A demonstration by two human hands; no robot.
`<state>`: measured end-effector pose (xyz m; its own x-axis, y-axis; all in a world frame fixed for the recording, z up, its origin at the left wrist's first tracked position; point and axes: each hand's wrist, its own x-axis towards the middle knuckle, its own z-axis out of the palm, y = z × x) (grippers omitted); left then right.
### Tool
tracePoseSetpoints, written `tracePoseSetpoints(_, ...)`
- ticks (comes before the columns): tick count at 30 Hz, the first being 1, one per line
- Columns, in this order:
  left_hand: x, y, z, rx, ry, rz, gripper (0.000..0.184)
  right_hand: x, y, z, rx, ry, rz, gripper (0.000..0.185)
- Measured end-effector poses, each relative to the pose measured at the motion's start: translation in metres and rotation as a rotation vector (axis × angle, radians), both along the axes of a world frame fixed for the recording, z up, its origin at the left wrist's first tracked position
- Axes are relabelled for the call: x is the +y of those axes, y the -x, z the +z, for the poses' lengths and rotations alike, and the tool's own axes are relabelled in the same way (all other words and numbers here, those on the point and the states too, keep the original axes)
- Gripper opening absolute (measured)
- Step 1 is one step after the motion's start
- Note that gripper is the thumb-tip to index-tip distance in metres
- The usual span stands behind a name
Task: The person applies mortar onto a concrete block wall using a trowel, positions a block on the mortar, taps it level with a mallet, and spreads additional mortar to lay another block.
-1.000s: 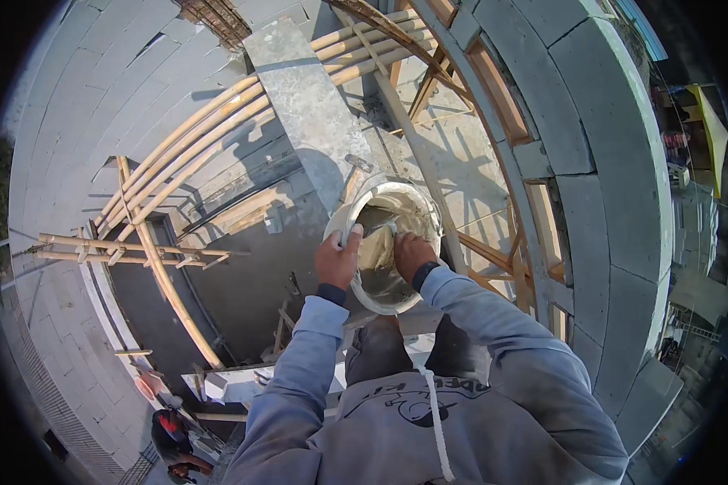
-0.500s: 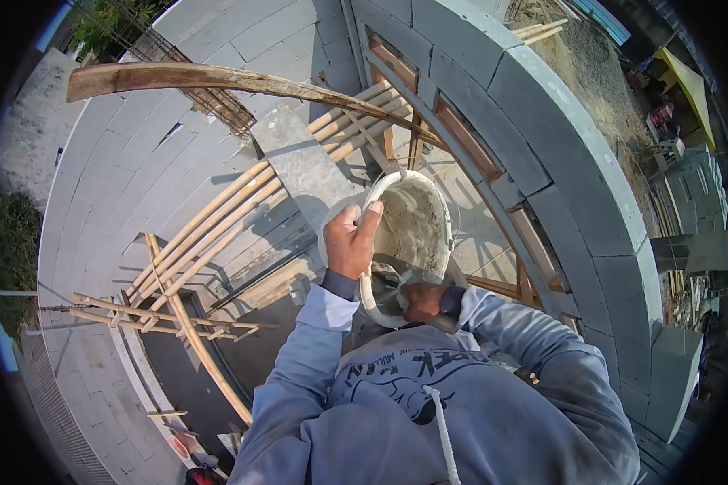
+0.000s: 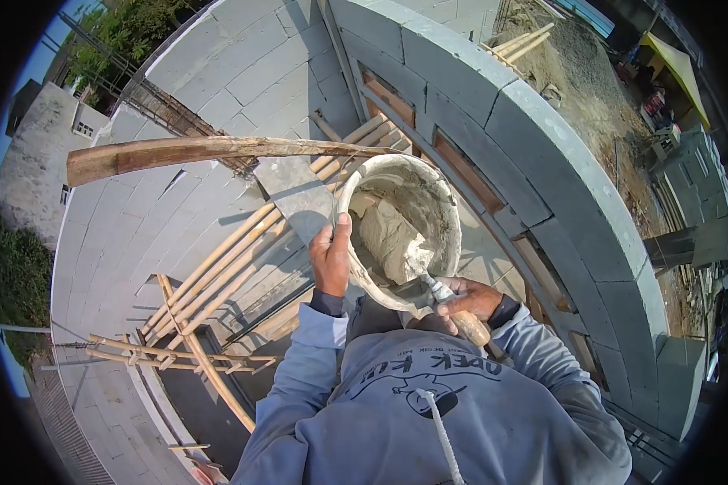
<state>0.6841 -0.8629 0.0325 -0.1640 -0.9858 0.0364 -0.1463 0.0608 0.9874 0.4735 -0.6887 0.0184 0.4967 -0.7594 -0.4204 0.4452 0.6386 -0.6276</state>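
Note:
My left hand (image 3: 329, 257) is closed on the left rim of a pale bucket (image 3: 449, 194), which tilts so that its inside faces me. Grey mortar smears the bucket's inner wall. In my right hand (image 3: 473, 301) is a trowel (image 3: 469, 325), gripped by its wooden handle at the bucket's lower right rim. A thick lump of wet mortar (image 3: 390, 238) sits on the trowel's blade inside the bucket and hides most of the blade. Some of the fingers on my right hand are hidden behind the handle.
A curved wall of grey blocks (image 3: 542, 153) with window-like openings runs along the right. A long wooden plank (image 3: 194, 152) crosses beyond the bucket, above bamboo poles (image 3: 226, 259) and a flat grey board (image 3: 287, 190). Another block wall (image 3: 121, 234) curves on the left.
My right hand has come up out of the bucket to its near right rim, and the trowel now shows with mortar on it. The bucket appears larger, its opening turned more towards me.

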Motion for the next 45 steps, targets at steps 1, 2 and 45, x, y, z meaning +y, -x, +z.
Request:
tracePoseSetpoints(1,-0.005,0.002,0.0,-0.009,0.02,0.01,0.048,-0.001,0.009,0.0,0.089,0.045,0.014,0.019)
tracePoseSetpoints(2,-0.009,0.006,-0.001,-0.007,0.011,-0.003,0.049,0.001,0.018,-0.003,0.178,0.077,0.026,0.018)
tracePoseSetpoints(45,0.024,0.129,-0.096,-0.18,-0.536,-0.582,0.028,0.279,0.188,0.053,0.985,-0.513,-1.029,0.023)
